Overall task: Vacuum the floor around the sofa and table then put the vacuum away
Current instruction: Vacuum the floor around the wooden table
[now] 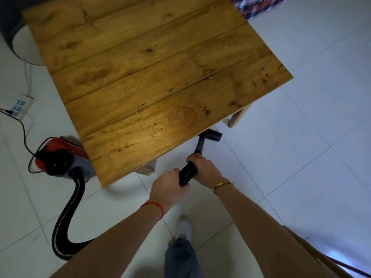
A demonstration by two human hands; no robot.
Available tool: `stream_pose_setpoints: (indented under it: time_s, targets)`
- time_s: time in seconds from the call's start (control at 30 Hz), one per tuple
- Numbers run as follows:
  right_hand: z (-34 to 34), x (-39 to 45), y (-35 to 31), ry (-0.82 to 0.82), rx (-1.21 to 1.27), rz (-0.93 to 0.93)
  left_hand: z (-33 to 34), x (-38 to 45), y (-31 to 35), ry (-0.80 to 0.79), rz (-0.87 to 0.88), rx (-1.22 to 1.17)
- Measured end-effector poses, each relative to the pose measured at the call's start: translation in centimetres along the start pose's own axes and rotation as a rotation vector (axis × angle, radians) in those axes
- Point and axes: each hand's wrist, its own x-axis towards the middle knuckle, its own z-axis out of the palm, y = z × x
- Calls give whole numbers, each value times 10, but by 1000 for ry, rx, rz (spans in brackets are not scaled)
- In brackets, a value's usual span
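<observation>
Both hands grip the ribbed black hose handle: the right hand [202, 169] wraps its upper end nearest the desk [152, 77], the left hand [166, 189] closes round its lower end, fingers curled tight on both. From the handle a grey wand [198, 145] runs under the desk's near edge to the floor nozzle [213, 135], half hidden beneath the top. A hard push could knock the nozzle against the desk leg [237, 117] beyond it. The red canister vacuum [60, 157] sits at the desk's near-left corner; tugging the hose [70, 213] may drag it into the leg there, or strain the cord running to the power strip [21, 106] left of the desk.
</observation>
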Motion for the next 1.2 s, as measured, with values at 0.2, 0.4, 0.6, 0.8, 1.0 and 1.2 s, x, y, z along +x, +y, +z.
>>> stream_pose_setpoints:
  time_s: [0.2,0.4,0.6,0.8,1.0,1.2]
  targets:
    - [54,-43,-58,-18,36,23,-4,-67,-55,-29,20,64]
    - [119,-81,-128,-41,57,53,-8,-134,-128,-57,9,108]
    - [188,-112,-203,-19,59,107,-14,-193,-207,-96,11,127]
    - [244,-130,-272,-30,82,86,-23,-246,-281,-135,-26,87]
    - [272,-118,-337,-48,95,25,-48,-274,-339,-107,-79,48]
    - [285,-89,-395,-64,115,-64,-82,-284,-388,-58,-105,72]
